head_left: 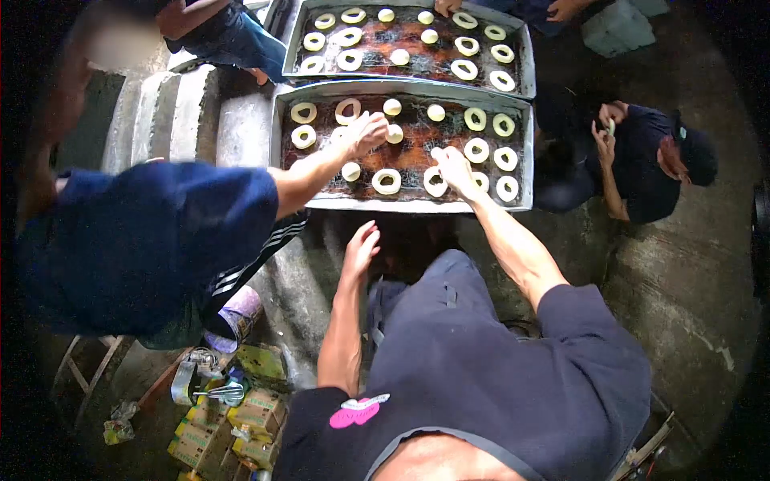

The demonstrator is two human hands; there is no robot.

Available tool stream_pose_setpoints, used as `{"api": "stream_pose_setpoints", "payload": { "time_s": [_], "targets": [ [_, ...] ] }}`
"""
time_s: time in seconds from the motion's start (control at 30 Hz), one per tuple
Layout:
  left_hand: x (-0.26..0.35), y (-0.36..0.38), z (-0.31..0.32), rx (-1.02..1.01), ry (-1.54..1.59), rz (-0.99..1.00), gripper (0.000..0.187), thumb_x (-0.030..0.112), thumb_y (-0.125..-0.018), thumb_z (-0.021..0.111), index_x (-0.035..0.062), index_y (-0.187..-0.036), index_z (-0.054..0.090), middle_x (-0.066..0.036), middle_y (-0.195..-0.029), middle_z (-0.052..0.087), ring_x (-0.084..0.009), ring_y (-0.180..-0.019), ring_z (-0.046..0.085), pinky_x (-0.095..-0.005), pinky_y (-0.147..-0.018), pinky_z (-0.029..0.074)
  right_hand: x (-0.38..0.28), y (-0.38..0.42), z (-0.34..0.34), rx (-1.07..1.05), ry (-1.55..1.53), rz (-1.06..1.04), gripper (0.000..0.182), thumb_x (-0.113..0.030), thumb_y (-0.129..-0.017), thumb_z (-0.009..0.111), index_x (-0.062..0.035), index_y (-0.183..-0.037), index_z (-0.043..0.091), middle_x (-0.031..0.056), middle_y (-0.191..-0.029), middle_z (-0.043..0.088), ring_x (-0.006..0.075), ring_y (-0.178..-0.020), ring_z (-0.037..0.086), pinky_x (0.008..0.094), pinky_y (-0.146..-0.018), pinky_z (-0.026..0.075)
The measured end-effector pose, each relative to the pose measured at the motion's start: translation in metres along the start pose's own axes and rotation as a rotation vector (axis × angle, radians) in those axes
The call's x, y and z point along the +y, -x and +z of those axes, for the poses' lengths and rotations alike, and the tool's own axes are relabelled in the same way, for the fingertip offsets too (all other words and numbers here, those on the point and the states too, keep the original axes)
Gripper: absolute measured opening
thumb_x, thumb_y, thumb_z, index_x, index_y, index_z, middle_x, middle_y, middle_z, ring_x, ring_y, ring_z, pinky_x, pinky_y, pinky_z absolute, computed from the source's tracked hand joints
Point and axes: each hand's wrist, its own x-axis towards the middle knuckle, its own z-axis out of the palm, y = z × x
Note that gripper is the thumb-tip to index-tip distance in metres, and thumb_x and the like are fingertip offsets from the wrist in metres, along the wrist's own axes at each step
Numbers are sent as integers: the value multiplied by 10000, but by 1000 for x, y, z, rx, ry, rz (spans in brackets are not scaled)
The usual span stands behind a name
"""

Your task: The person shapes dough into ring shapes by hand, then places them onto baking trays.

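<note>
A long metal tray (401, 205) holds several pale dough rings such as one (387, 181) and small round dough pieces on a dark greasy base. My right hand (455, 170) reaches onto this tray between the rings, fingertips at a small pale piece; whether it grips it is unclear. My left hand (361, 245) is flat and open with fingers apart, just below the tray's front edge. A co-worker's hand (366, 133) reaches in from the left over the same tray, touching dough near its middle.
A second tray (289, 40) of dough rings lies just beyond the first. A person in a dark cap (651, 159) crouches at the right end. Concrete steps (184, 112) are on the left; boxes and clutter (241, 417) sit on the floor at lower left.
</note>
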Motion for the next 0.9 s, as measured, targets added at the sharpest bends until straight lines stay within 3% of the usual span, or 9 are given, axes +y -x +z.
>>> {"api": "stream_pose_setpoints", "payload": {
  "time_s": [0.03, 0.13, 0.2, 0.27, 0.37, 0.47, 0.7, 0.77, 0.9],
  "targets": [
    [-9, 7, -14, 79, -28, -9, 437, 237, -879, 582, 62, -1269, 488, -67, -1138, 560, -119, -964, 544, -257, -764, 458, 3, -20, 0, -35, -61, 113, 328, -337, -888, 499, -13, -883, 554, 180, -782, 600, 301, -792, 600, 383, -696, 456],
    [-64, 36, -58, 337, -120, -79, 387, 188, -880, 568, 29, -1227, 509, -35, -885, 594, -77, -726, 527, -218, -628, 442, 56, -80, 23, 103, -3, -254, 306, -328, -897, 497, -34, -843, 560, 83, -690, 573, 161, -648, 571, 303, -586, 451],
    [-95, 68, -74, 430, -195, -196, 365, 167, -880, 555, 19, -1210, 510, -25, -813, 585, -80, -675, 521, -219, -590, 440, 68, -103, 24, -26, -412, 292, 278, -310, -893, 481, -50, -853, 570, 122, -668, 572, 221, -643, 606, 330, -571, 459],
    [-124, 98, -76, 480, -45, -358, 342, 149, -874, 550, 18, -1188, 517, -23, -799, 586, -81, -648, 523, -221, -555, 441, 122, -121, 25, -15, 160, -275, 309, -312, -896, 462, -29, -862, 580, 153, -675, 587, 255, -641, 617, 348, -565, 468],
    [-161, 138, -62, 467, -19, -459, 319, 150, -865, 557, 30, -1159, 532, -28, -801, 598, -87, -655, 543, -223, -545, 446, 105, -132, -12, -281, 0, 432, 347, -307, -840, 510, -12, -1012, 575, 243, -899, 621, 344, -851, 617, 401, -731, 479],
    [-164, 142, -28, 425, -53, -532, 327, 159, -859, 567, 31, -1159, 538, -30, -813, 607, -82, -699, 557, -226, -577, 449, 98, -146, -21, 17, 244, 171, 389, -330, -841, 504, -4, -1043, 572, 252, -1046, 597, 381, -1019, 567, 436, -839, 439],
    [-78, 41, 31, 248, -405, -172, 378, 266, -881, 555, 2, -1151, 566, -134, -1044, 634, -178, -979, 585, -285, -860, 439, 76, -190, 24, -16, 266, -47, 289, -252, -753, 563, -36, -943, 535, 225, -961, 577, 396, -925, 569, 455, -779, 456],
    [-50, 8, 40, 263, -377, 88, 343, 200, -892, 567, -19, -1154, 548, -35, -861, 615, -86, -712, 530, -217, -644, 439, 42, -156, 30, -69, 104, -54, 230, -194, -739, 546, -43, -907, 506, 207, -856, 597, 385, -851, 586, 435, -748, 456],
    [31, -30, 64, 168, 48, 125, 390, 174, -931, 495, 7, -1278, 436, -98, -1165, 532, -164, -1002, 550, -255, -771, 484, -20, -48, 17, -472, -334, -58, 331, -243, -755, 648, -28, -970, 516, 85, -849, 583, 161, -779, 561, 300, -700, 457]
  ]
}}
